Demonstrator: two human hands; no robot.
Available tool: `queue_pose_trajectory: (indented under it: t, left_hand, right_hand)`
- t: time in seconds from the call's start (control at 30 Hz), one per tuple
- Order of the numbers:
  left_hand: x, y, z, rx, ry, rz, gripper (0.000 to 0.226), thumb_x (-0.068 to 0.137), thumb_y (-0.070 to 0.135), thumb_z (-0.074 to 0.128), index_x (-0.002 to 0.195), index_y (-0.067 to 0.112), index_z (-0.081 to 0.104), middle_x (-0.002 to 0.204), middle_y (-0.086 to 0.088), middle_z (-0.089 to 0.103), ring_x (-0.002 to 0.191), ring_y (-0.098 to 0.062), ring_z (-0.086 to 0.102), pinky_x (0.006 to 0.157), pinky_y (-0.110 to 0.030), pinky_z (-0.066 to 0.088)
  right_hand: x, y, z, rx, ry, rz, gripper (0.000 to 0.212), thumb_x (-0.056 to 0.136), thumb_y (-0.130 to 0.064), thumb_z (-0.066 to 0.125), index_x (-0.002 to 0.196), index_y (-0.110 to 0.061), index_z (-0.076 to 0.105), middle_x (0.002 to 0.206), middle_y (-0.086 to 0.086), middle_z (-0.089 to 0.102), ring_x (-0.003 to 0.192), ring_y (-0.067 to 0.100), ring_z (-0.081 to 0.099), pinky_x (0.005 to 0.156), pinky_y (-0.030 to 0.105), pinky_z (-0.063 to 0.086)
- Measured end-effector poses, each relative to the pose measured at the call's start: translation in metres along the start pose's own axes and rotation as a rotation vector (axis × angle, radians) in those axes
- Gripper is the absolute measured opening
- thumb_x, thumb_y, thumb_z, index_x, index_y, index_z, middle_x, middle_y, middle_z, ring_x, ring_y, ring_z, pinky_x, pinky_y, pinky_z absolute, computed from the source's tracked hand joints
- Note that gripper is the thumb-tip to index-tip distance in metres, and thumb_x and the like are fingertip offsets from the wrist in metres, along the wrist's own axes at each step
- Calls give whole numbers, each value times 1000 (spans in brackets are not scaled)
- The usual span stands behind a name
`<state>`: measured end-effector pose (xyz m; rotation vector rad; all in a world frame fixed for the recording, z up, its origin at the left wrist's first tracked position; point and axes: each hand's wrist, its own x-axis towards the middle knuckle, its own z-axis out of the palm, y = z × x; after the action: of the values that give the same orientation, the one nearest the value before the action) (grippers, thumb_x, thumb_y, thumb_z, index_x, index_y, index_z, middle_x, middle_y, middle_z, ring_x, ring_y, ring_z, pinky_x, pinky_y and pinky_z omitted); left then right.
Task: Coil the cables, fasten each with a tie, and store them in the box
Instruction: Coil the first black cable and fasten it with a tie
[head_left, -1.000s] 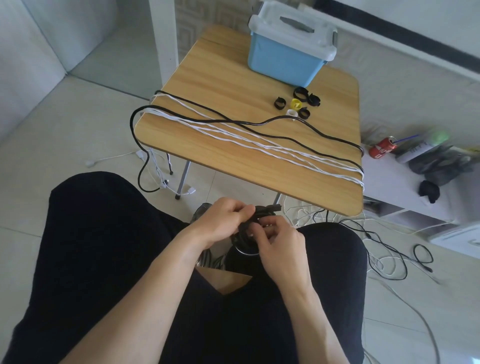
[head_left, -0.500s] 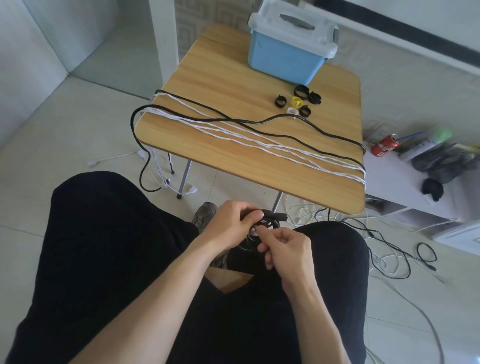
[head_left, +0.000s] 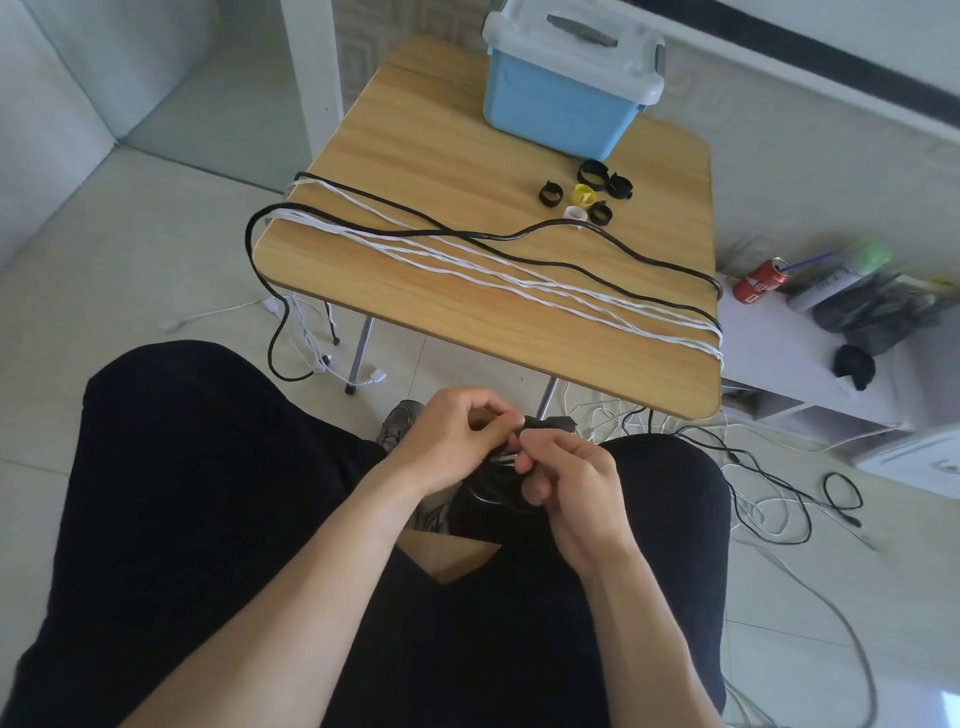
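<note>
A coiled black cable (head_left: 498, 480) is held low in the centre of the frame, over the lap, between two hands. It is pinched at its top by the curled fingers of the left hand (head_left: 452, 441), while the fingertips of the right hand (head_left: 563, 478) are closed on the same bundle just to the right; a short silvery section of it shows between the two grips. Whether a tie is already around it cannot be told.

Above the hands, a light wooden table with rounded corners (head_left: 415, 156) fills the upper centre. Across it, from left edge to right edge, one long black cable (head_left: 519, 236) is laid, together with several strands of white cable (head_left: 498, 280); their exact number cannot be told. Both hang off the table's left side. Near the table's upper right, seven small loop ties (head_left: 584, 195) are gathered: five black, one yellow, one white. Behind them, at the top of the frame, one light blue plastic box with a white lid (head_left: 561, 104) is standing, lid closed.

On a low white shelf at the right edge, one red drinks can (head_left: 758, 280) is lying; its white lettering is too blurred to read. More loose black and white cables (head_left: 779, 499) are spread on the floor at the lower right.
</note>
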<state>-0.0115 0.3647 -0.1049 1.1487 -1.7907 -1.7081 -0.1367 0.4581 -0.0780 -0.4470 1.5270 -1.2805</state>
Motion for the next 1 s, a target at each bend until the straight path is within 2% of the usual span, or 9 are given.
queue_pose_trajectory:
  t: [0.07,0.17,0.27,0.4,0.5,0.63,0.73,0.8,1.0]
  left_hand:
    - [0,1,-4,32,-67,0,15,100,20,61,106,16,75,89,4,77,87,-9,71,81,-22,55]
    - [-2,2,-11,62,-170,-34,23,101,20,58,119,22,73,102,9,76,95,-1,69,88,-17,52]
    - [-2,3,-14,104,-215,11,25,100,21,60,123,25,70,108,11,75,99,2,68,91,-19,53]
    - [-3,3,-16,65,-232,35,30,96,19,67,126,21,68,111,6,75,101,-1,69,94,-25,54]
    - [-5,0,-16,-4,-252,4,35,94,18,69,129,19,67,111,3,75,104,-6,70,98,-33,55]
    - [-6,4,-11,14,-336,-9,32,93,18,70,125,19,69,113,3,74,107,-6,69,102,-35,52]
    - [-7,8,-1,-25,-354,-31,32,91,22,73,121,13,69,112,0,75,106,-9,69,104,-36,51]
    - [-7,7,4,-22,-332,-24,30,90,25,75,116,12,68,109,-1,75,103,-12,70,102,-40,52]
    - [-8,2,21,-13,-231,-12,17,88,21,75,100,10,70,91,-3,76,87,-17,73,89,-42,58]
  right_hand:
    - [2,1,0,85,20,39,23,94,0,60,76,-2,74,64,10,56,49,13,40,49,22,35]
    - [4,-1,-2,144,23,68,22,96,0,58,78,1,72,63,9,54,48,12,38,50,24,32]
    - [4,-2,-4,138,10,79,21,97,-1,56,81,4,69,60,7,52,46,11,35,52,27,27]
    - [2,-8,-8,71,-13,67,22,97,-2,56,80,3,68,60,7,52,46,12,33,52,28,26]
    - [-1,-18,-14,-134,-56,64,26,99,-6,54,81,0,71,64,11,59,48,16,38,53,27,33]
    - [-4,-27,-16,-411,-34,41,28,100,-11,56,80,-4,74,66,11,68,48,15,42,57,29,39]
    - [-2,-29,-15,-443,58,22,25,95,-13,62,77,-7,78,62,15,66,46,14,43,57,30,40]
    - [0,-30,-16,-406,78,47,23,95,-11,63,78,-3,77,58,10,65,43,13,41,53,27,39]
    - [1,-33,-21,-370,57,129,24,94,-11,65,77,4,74,45,1,35,43,14,26,44,24,25]
